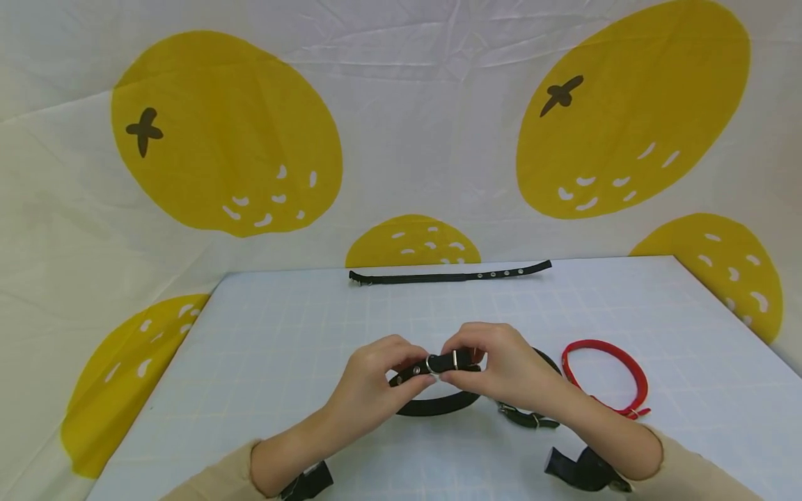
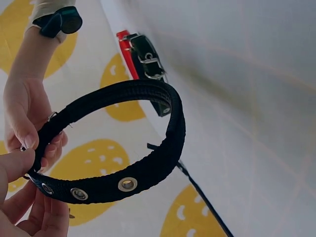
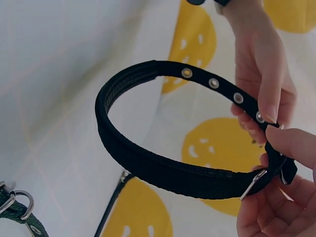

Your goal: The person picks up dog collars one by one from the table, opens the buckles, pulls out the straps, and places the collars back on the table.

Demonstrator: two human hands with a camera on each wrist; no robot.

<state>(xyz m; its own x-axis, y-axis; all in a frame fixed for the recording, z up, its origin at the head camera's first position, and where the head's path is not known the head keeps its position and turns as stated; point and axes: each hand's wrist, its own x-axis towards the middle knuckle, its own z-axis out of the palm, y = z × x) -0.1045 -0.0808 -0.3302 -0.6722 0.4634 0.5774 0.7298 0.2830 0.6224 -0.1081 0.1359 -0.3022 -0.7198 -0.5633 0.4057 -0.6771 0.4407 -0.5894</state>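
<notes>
A black collar with metal eyelets is bent into a loop between my two hands, above the table. My left hand pinches the eyelet end between thumb and fingers. On the other side, my right hand pinches the collar by its metal buckle. The two ends overlap where the hands meet; in the right wrist view the strap's tip sticks out past the fingers. Whether the buckle's prong sits in an eyelet is hidden by the fingertips.
On the white table, a closed red collar lies at the right. Beside it is a dark green collar, partly behind my right arm. A thin black collar lies stretched along the back edge. Patterned cloth hangs behind.
</notes>
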